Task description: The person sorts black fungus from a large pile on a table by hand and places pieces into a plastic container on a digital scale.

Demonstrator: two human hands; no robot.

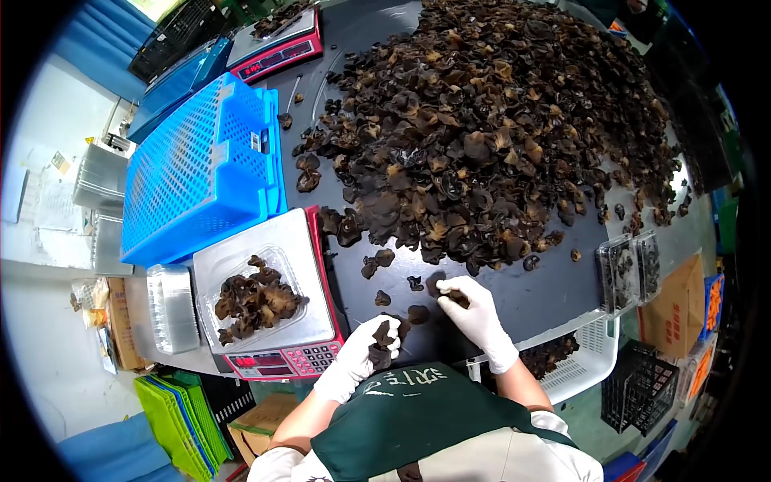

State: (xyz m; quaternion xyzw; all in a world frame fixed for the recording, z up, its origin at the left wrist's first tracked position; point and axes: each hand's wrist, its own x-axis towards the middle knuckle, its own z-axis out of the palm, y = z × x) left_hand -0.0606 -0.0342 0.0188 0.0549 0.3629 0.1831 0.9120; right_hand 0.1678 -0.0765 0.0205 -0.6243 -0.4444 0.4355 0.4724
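My left hand (366, 353), in a white glove, is closed around a few dark wood ear mushrooms (382, 336) near the table's front edge. To its right, my gloved right hand (472, 315) pinches one wood ear mushroom (434, 283) between thumb and fingers. Several loose pieces lie on the dark tabletop (514, 299) between and ahead of my hands. Beyond them rises a large heap of wood ear mushrooms (474, 145). Left of my left hand, a scale (213, 269) with a red front carries a clear plastic tray (295, 269) holding more mushrooms.
A blue perforated crate (189, 173) stands behind the scale. Stacked clear trays (172, 309) sit at the scale's left. Another scale (277, 52) is at the far left. Filled clear boxes (618, 273) stand at the right edge, above a white basket (590, 361) holding mushrooms.
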